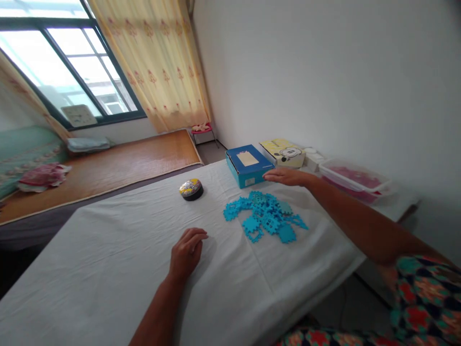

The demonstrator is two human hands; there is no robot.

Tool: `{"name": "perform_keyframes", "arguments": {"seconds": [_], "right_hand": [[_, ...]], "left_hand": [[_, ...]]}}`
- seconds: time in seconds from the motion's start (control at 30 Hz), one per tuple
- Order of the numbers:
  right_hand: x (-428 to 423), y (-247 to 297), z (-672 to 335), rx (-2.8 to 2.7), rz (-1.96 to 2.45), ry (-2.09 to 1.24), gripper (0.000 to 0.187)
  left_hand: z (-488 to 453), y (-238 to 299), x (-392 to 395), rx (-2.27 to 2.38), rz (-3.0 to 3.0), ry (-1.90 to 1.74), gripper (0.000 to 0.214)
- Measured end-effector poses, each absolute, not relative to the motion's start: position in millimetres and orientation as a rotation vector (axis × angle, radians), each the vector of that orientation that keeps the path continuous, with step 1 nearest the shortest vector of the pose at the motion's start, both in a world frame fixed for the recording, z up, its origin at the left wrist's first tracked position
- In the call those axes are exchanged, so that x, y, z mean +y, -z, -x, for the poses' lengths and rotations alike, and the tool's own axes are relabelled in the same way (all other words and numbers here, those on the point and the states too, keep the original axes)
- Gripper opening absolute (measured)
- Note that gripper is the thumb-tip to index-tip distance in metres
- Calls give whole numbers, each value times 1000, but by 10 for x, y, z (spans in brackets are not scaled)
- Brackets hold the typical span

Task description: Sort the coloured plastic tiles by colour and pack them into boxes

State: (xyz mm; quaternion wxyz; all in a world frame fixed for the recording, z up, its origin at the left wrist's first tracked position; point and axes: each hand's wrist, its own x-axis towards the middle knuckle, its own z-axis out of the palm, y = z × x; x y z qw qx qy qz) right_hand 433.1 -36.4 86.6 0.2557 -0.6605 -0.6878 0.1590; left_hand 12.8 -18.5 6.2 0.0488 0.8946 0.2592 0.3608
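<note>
A loose pile of bright blue interlocking plastic pieces with notched edges lies on the white-covered table. My right hand is stretched out flat just beyond the pile, its fingertips at the front right corner of a blue box; whether they touch it I cannot tell. Nothing is in that hand. To the left of the pile, my left hand rests on the cloth with its fingers curled in, and no object shows in it. A round tin with a yellow patterned lid stands beyond my left hand.
Against the wall are a yellow box with a cartoon print and a clear plastic bin with pink contents. White cloth covers the table. Beyond it are a wooden platform, a small red chair and a curtained window.
</note>
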Motion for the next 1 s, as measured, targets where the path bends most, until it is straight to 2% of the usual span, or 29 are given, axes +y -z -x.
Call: {"name": "perform_keyframes", "arguments": {"seconds": [0.23,0.37,0.57,0.73,0.83,1.0], "right_hand": [[-722,-139,-4053,-1978,1668,-445,58],[-530,-117,-3993,-2038,1555,-320,54],[-159,-444,-4874,-1586,1995,254,45],[-166,-488,-5753,-1255,2398,464,51],[-160,-557,-6282,-1022,2621,400,58],[-11,-583,-6822,-895,2899,15,85]], "left_hand": [[-90,-25,-185,824,-2727,-1095,26],[-38,1,-161,857,-2727,-1104,26],[-16,13,-117,851,-2749,-1097,24],[13,33,-90,832,-2773,-1081,24],[36,50,-67,846,-2779,-1058,23],[42,56,-34,887,-2757,-1052,22]]}}
